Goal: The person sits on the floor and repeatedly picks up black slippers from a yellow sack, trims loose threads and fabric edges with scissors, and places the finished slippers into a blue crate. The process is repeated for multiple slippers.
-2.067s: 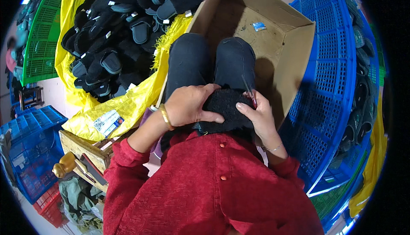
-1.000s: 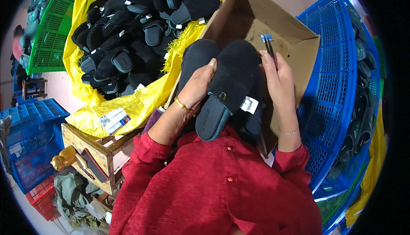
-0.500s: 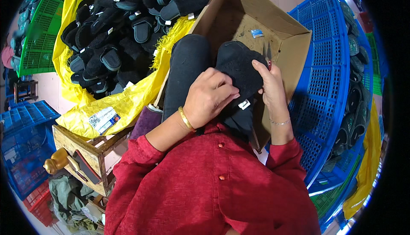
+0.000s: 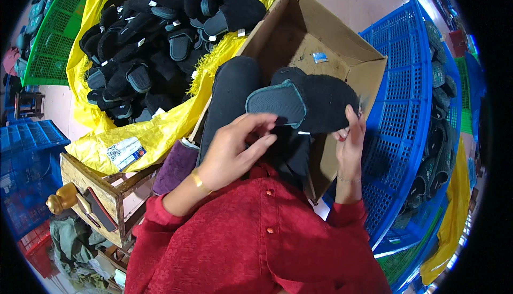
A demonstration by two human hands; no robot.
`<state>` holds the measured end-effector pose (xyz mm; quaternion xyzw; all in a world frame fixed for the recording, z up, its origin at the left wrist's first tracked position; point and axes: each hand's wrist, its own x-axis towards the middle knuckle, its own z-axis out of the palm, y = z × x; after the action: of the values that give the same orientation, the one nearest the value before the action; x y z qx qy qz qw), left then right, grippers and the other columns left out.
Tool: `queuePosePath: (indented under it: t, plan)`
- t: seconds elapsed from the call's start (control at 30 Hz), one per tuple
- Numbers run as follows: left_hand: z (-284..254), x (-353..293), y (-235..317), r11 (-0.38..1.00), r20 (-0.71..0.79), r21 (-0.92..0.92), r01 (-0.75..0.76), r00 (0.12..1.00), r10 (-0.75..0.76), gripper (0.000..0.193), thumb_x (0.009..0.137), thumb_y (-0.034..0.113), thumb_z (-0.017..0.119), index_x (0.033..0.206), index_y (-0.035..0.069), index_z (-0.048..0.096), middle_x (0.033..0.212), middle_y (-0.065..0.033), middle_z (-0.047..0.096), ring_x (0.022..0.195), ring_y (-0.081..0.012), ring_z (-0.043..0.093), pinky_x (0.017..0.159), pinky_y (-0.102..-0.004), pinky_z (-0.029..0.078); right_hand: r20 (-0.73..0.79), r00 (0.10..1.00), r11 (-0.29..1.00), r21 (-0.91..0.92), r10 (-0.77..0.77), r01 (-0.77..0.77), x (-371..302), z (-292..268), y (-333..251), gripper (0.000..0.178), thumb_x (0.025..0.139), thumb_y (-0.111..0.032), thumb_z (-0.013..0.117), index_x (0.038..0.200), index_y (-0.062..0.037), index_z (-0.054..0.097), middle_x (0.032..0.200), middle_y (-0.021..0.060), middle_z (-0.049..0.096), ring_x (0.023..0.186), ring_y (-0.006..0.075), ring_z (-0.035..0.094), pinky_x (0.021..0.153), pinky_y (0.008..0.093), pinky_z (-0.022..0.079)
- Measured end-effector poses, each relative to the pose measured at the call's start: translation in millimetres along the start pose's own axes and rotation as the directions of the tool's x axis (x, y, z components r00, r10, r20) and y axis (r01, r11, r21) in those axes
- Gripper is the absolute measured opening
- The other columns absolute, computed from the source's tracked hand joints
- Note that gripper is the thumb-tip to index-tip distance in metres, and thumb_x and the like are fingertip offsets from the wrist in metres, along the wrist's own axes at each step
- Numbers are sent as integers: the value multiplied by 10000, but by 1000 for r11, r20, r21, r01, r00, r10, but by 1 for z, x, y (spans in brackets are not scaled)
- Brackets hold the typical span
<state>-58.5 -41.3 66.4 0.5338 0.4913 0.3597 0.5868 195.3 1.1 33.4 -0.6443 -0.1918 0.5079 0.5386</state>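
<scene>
Seated person in a red shirt, knees up in dark trousers, a cardboard box [image 4: 342,53] tilted open just beyond the knees. All places below are taken from that box.

Right hand [image 4: 350,144], at the box's near right corner, holds a black fuzzy slipper [image 4: 315,101] up over the box's near edge, thumb pressed on the fleece and fingers curled behind it. The slipper lies on its side with its grey ribbed sole turned toward the left knee. A small white tag shows at its lower edge.

Left hand [image 4: 235,149], on the near side of the box and below the slipper's sole end, is loosely spread with fingers half curled. It grips nothing; the fingertips sit just short of the slipper's underside, near the tag.

Left of the box: a yellow sack [image 4: 160,128] spread open, heaped with more black slippers [image 4: 155,43]. Right of the box: a blue plastic crate [image 4: 411,96], with more footwear beyond it. A wooden stool [image 4: 101,187] stands near-left of the box.

Step in hand, as I judge it: checking or trimming a single slipper, the tag end under attention. The next move seems to call for the free left hand to close on the sole end and steady the slipper, pinching finely at the tag without pulling the fleece.
</scene>
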Motion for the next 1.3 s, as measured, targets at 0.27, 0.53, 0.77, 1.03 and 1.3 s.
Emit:
queuePosePath:
  t: [0.27, 0.53, 0.77, 1.03, 1.3]
  plan:
    - [66, 66, -32, 896, 24, -436, 79, 997, -76, 199, 908, 104, 667, 1070, 12, 598, 915, 25, 627, 845, -50, 556, 777, -224, 469, 172, 898, 843, -310, -406, 440, -55, -27, 14, 555, 875, 16, 567, 1383, -78, 364, 1159, 81, 558, 905, 127, 535, 720, 254, 437]
    - [57, 59, -72, 894, 52, -447, 32, 999, -10, 119, 883, 85, 684, 909, 22, 586, 813, 45, 573, 744, -39, 486, 660, -226, 441, 338, 885, 597, -654, -319, 465, -62, -3, -9, 438, 802, -109, 741, 1196, -29, 568, 1003, 110, 684, 911, 178, 658, 821, 314, 515]
    - [40, 44, -64, 759, -18, -643, 101, 989, -147, 128, 896, 42, 656, 999, 41, 580, 945, 28, 615, 890, -46, 539, 821, -219, 455, 333, 880, 411, -790, -338, 456, -86, 22, 12, 575, 709, -293, 813, 1161, -25, 579, 968, 211, 675, 895, 372, 664, 779, 416, 525]
    - [21, 63, -33, 924, 20, -196, 328, 944, -330, 301, 891, 200, 706, 1038, -20, 561, 943, -33, 603, 849, -88, 552, 779, -250, 473, 558, 725, 195, -722, -403, 664, -93, 38, 9, 463, 752, -161, 770, 1119, 29, 562, 867, 180, 659, 731, 315, 665, 662, 359, 537]
    - [40, 59, -39, 539, -13, -818, 198, 932, -362, 119, 851, 34, 698, 916, 17, 600, 841, -30, 657, 734, -74, 612, 684, -235, 518, 470, 809, 319, -752, -353, 577, -95, 39, 7, 526, 748, -180, 794, 1162, 34, 548, 982, 173, 660, 827, 299, 679, 715, 353, 546]
